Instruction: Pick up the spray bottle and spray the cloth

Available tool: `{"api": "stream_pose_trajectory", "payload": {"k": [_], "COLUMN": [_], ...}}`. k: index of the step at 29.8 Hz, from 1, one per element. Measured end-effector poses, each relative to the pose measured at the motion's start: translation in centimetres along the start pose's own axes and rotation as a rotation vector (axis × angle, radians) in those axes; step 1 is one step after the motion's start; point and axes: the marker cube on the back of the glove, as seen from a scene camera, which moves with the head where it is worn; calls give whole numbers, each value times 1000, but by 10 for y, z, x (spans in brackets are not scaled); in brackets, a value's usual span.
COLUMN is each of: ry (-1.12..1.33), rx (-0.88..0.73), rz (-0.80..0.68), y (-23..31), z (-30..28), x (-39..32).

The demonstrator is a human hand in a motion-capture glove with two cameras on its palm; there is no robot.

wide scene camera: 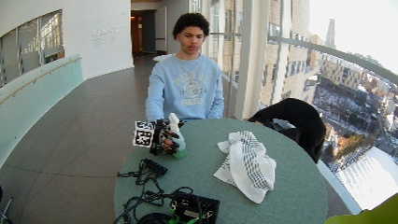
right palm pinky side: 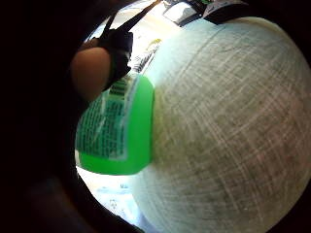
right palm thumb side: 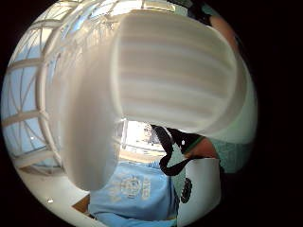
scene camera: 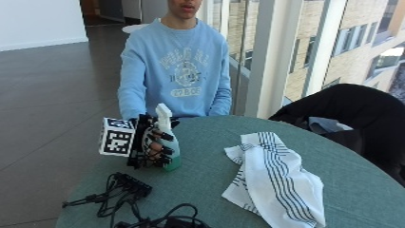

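On the round green table (scene camera: 354, 190), a person in a blue sweatshirt is sitting with the gloved right hand (scene camera: 152, 142) wrapping its fingers around the body of the spray bottle (scene camera: 167, 137), which is standing upright near the table's edge on that hand's side, its base apparently on the tabletop. Well apart from it, toward the middle of the table, the white cloth with dark stripes (scene camera: 272, 183) is lying crumpled and soft, likely shifting easily under any push. Judging by the green liquid showing low in the bottle (right palm pinky side: 121, 141) in the palm view, the bottle is probably carrying some weight at its bottom and feeling smooth, rigid plastic. The neck just under the white spray head (scene camera: 163, 112) is looking like the better place to hold, leaving a finger free for the trigger.
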Motion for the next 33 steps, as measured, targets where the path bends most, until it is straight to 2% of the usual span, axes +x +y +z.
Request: {"api": "stream_pose_trajectory", "payload": {"k": [15,29,33], "ry": [-11,151,200], "rx": [142,12,-29], "rz": [-43,-45,-4], "y": [-12,-31,-40], "z": [11,-1,-2], "x": [0,-49,-62]}}
